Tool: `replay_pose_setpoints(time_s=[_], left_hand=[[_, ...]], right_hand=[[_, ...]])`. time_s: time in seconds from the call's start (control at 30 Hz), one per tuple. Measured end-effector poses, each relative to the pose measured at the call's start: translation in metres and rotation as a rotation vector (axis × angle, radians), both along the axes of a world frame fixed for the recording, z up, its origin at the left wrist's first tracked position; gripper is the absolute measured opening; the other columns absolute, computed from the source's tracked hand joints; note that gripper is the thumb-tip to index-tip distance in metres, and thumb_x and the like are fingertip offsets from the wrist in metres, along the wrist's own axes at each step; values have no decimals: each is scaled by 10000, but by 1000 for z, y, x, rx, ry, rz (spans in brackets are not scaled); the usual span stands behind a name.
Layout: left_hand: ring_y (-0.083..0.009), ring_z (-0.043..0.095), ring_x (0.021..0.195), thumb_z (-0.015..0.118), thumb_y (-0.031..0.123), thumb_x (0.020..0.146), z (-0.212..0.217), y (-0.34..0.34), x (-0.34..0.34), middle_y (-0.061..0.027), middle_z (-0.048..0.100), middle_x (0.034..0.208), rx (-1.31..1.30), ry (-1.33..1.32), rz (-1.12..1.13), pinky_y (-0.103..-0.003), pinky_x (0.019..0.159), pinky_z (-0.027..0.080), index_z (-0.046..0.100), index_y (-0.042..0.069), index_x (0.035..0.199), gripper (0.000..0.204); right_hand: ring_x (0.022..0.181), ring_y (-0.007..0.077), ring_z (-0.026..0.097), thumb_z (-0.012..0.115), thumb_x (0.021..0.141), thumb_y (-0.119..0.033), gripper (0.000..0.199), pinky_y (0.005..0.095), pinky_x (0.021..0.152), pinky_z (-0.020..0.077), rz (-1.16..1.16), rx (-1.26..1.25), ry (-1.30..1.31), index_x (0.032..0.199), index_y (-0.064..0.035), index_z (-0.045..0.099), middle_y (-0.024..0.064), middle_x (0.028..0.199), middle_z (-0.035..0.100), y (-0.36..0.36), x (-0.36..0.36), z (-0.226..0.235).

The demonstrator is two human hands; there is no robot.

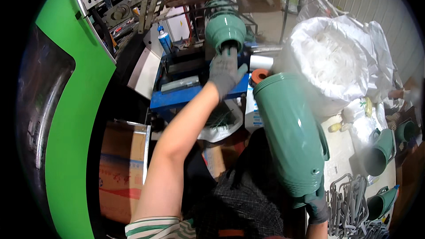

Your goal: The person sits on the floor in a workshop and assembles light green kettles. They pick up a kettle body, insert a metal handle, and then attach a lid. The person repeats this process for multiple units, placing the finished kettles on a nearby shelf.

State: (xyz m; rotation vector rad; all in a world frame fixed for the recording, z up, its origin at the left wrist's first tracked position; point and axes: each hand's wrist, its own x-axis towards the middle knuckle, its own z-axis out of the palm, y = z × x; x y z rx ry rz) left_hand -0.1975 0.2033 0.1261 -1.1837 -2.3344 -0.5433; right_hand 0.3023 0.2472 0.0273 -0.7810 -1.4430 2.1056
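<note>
My left hand [226, 73], in a grey glove, reaches forward to a green plastic casing [225, 26] mounted on a machine. Its fingertips go into the dark round mouth of that casing, which hides them; the thumb sticks out to the right. At the lower right, my gloved right hand [315, 206] is closed round the lower end of a large green thermos casing [287, 128]. This casing is ribbed at both ends, has a handle on its right side, and leans with its upper end away from me.
A white sack [330, 62] of whitish translucent material stands at the right. Green handled jugs [378, 152] and a pile of grey handles [347, 206] lie on the white table. A blue machine bed [177, 98], a spray can [164, 40], an orange ring [260, 76] and a cardboard box [121, 172] surround me.
</note>
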Motion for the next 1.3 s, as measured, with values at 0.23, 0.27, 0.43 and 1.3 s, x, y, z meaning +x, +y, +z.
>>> replay_pose_setpoints(time_s=[0.23,0.27,0.43,1.3], left_hand=[[-330,629,978,792,306,860,19,-124,133,-73,698,1069,208,261,-173,-459,817,501,729,100,1087,313],[-327,628,971,802,292,849,23,-132,136,-69,698,1056,272,279,-196,-453,813,503,734,104,1062,291],[-295,634,1050,768,219,804,3,-107,83,-69,669,1215,213,255,-275,-434,827,527,703,82,1105,337],[-364,580,1119,932,390,705,-16,-252,159,-118,599,1247,311,60,-207,-488,905,500,614,165,1220,646]], right_hand=[[1502,302,397,962,673,-445,1380,462,1214,381,-31,150,37,1690,-43,120,180,1659,349,7,-38,23],[1498,300,403,953,684,-417,1353,459,1213,383,-3,166,26,1688,-38,130,184,1651,360,11,-47,29],[1102,226,632,774,751,-166,1093,342,805,581,-73,-4,18,1682,-60,212,149,1466,529,29,-75,16],[1509,288,382,866,707,-317,1210,431,1226,357,51,371,115,1675,-15,206,188,1659,358,28,-126,27]])
